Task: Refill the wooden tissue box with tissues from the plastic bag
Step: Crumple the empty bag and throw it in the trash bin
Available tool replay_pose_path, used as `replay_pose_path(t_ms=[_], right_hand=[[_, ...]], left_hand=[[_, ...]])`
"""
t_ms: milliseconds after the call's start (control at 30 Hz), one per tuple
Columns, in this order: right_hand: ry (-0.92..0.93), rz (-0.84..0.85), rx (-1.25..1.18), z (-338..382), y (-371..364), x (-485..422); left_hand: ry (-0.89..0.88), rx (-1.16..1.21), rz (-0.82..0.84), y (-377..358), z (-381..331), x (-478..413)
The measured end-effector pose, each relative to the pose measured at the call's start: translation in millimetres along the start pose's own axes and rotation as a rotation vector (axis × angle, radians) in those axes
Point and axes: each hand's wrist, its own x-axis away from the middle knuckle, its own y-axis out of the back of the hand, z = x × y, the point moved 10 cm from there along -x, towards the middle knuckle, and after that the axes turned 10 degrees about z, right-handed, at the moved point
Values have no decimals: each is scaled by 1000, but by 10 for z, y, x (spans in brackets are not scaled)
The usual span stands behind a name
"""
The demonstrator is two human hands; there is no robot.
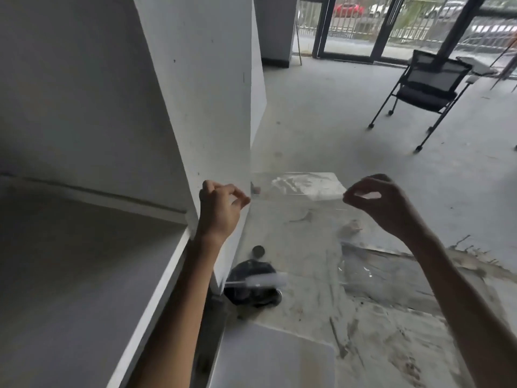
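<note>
Clear, empty-looking plastic bag (299, 219) hangs mid-frame, its top corners pinched by left hand (221, 211) and right hand (383, 205); keep both pinches firm and level.

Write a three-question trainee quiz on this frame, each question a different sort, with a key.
1. True or false: both hands pinch the top edge of the clear plastic bag.
2. Multiple choice: the black mesh chair stands A) upper right on the floor, B) inside the white shelf, C) under the bag.
3. Fill in: the wooden tissue box is ___ in this view.

Key: 1 true, left hand and right hand each grip a corner; 2 A; 3 not visible.
</note>
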Motion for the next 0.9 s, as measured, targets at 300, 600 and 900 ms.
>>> replay_pose_path(t_ms=[300,600,900], right_hand=[[454,-46,348,-580,-1592,97],[561,9,147,-1543,-2244,438],[86,411,-1077,-3248,-3251,490]], left_hand=[[-461,-429,136,-1877,753,133],[-446,-71,281,-2984,1473,407],[-86,468,190,-2916,2168,207]])
